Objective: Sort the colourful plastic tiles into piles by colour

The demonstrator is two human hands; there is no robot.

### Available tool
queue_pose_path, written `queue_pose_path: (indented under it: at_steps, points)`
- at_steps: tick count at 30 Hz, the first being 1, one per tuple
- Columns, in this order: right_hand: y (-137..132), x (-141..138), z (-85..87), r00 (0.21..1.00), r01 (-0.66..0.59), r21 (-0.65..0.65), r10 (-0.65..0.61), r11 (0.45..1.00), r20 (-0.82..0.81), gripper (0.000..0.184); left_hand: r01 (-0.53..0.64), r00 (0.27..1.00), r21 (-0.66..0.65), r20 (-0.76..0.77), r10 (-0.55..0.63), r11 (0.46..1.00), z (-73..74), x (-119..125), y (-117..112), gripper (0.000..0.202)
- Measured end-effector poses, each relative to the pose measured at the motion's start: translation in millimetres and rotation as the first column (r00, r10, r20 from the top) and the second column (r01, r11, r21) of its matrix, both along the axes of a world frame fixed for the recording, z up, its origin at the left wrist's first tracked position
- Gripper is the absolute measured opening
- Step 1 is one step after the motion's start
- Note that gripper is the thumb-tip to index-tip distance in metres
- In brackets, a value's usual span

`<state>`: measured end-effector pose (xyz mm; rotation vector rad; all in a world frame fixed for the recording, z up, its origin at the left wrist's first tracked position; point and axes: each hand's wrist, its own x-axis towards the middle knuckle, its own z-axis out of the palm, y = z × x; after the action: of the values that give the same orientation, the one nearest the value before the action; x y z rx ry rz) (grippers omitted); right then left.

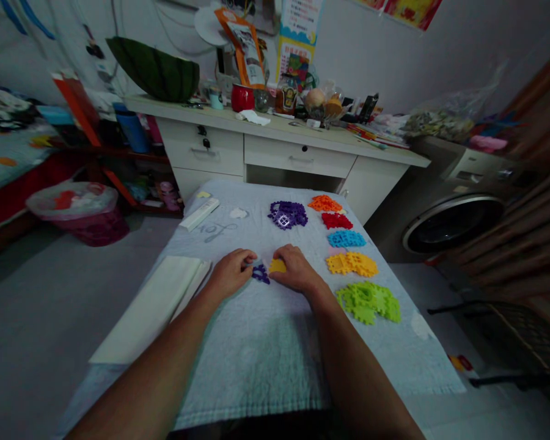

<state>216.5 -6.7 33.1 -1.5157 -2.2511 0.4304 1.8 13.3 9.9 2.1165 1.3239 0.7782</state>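
My left hand (pixel 231 271) is at the middle of the cloth-covered table, its fingers closed at the left edge of a small purple interlocking plastic piece (pixel 261 274). Close by on the right, my right hand (pixel 294 269) pinches a yellow interlocking piece (pixel 277 266) between thumb and fingers. The purple and yellow pieces are side by side; whether they touch is hard to make out. Beyond the hands lies a pile of purple pieces (pixel 288 214). Down the right side run piles of orange (pixel 324 203), red (pixel 337 220), blue (pixel 346 238), yellow (pixel 352 264) and green pieces (pixel 369 301).
A folded white sheet (pixel 149 308) and a long white box (pixel 200 214) lie on the table's left side. Behind stands a white desk (pixel 279 135) crowded with jars and a watermelon half (pixel 153 70). A washing machine (pixel 449 201) is at right, a pink bin (pixel 80 214) at left.
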Motion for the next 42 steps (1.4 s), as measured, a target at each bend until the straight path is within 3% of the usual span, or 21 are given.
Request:
queue_pose_path:
  at_steps: [9,15,19,23,36,39,42]
  points:
    - [1,4,6.1,0.997,0.027,0.03,-0.029,0.999,0.076,0.042,0.013,1.0,0.017,-0.009,-0.013,1.0,-1.8,0,0,0.025]
    - [-5,58,34.4,0.953,0.247,0.129,-0.265,0.96,0.149,0.043,0.037,0.999,0.032,-0.023,-0.037,0.999,-5.0,-1,1,0.024]
    - [-17,99,51.0,0.885,0.374,0.069,-0.378,0.925,0.273,0.046,0.038,0.999,0.034,-0.026,-0.037,0.999,-4.6,-1,1,0.023]
    - [-25,116,61.3,0.823,0.442,0.019,-0.414,0.897,0.389,0.05,0.038,0.999,0.037,-0.014,-0.038,0.999,-3.7,-1,0,0.024]
    - [-26,116,49.1,0.798,0.429,-0.038,-0.36,0.902,0.484,0.056,0.046,0.999,0.047,-0.005,-0.045,0.998,-4.3,0,1,0.024]
    - [-25,106,52.8,0.82,0.405,-0.004,-0.361,0.914,0.444,0.056,0.031,1.0,0.039,0.001,-0.031,0.999,-3.6,0,0,0.023]
    - [-24,79,55.5,0.886,0.29,-0.006,-0.266,0.957,0.379,0.051,0.019,1.0,0.033,0.015,-0.02,0.999,-3.8,0,1,0.023]
